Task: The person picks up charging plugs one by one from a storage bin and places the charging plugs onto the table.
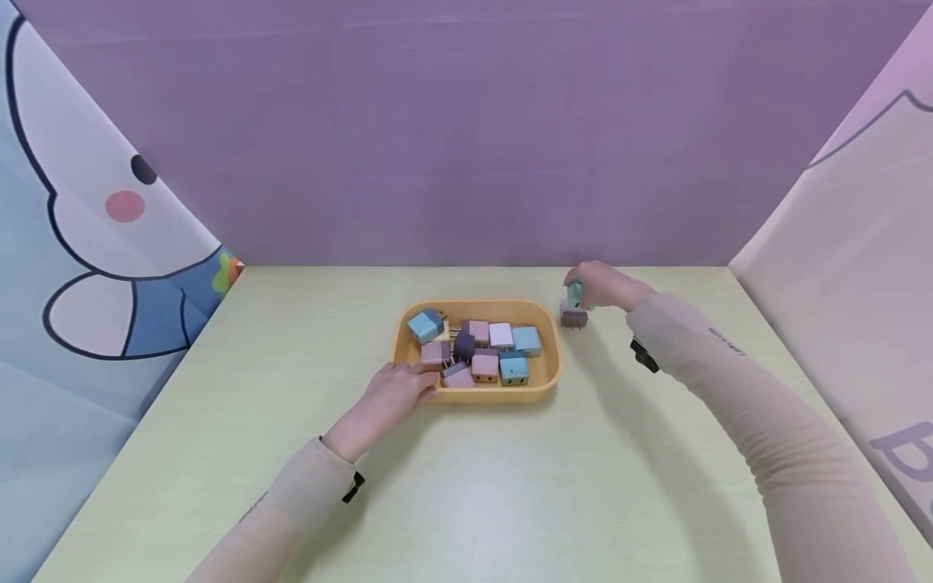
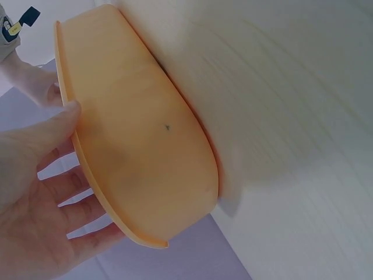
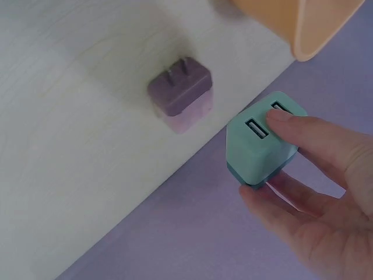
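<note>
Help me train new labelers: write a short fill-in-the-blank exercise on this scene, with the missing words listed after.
1. The right hand holds a teal USB charger that shows ____ USB ports.
2. The left hand grips the orange tray by its ____.
3. In the head view, the pink-and-purple charger on the table sits to the ____ of the tray.
4. In the right wrist view, that charger's metal prongs stick out of its ____ half.

Missing words: two; rim; right; purple.
</note>
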{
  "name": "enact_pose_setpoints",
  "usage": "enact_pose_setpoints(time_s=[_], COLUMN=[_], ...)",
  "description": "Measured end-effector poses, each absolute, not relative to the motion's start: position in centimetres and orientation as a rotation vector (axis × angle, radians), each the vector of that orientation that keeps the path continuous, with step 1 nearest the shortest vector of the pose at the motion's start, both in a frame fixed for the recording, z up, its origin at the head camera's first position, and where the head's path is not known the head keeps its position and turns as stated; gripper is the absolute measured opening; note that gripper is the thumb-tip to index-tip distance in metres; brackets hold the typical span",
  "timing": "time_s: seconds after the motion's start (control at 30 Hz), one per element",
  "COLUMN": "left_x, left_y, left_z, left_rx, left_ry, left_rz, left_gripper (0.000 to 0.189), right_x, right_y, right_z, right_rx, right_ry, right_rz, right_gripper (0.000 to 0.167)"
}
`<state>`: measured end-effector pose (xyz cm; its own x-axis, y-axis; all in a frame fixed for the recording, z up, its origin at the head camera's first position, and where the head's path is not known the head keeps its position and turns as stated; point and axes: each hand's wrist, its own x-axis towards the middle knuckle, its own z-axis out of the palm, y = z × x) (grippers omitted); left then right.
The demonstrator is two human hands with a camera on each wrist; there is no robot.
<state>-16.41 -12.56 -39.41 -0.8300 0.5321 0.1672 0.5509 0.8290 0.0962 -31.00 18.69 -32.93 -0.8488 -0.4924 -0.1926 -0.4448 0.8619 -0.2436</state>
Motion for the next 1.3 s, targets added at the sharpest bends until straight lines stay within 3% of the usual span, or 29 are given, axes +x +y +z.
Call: enact_pose_setpoints(time_s=[1.3], left_x=[-16.5], left_y=[-12.3], left_z=[-39.7], left_rx=[-0.87], left_ry=[-2.841], left_rz=[-0.191], left_gripper=[0.015], right_x=[-33.6], right_y=[22.9], right_z=[-37.0], right_rx=[-0.5], right_ry=[2.823], right_rz=[-0.267], right_gripper=[0.042])
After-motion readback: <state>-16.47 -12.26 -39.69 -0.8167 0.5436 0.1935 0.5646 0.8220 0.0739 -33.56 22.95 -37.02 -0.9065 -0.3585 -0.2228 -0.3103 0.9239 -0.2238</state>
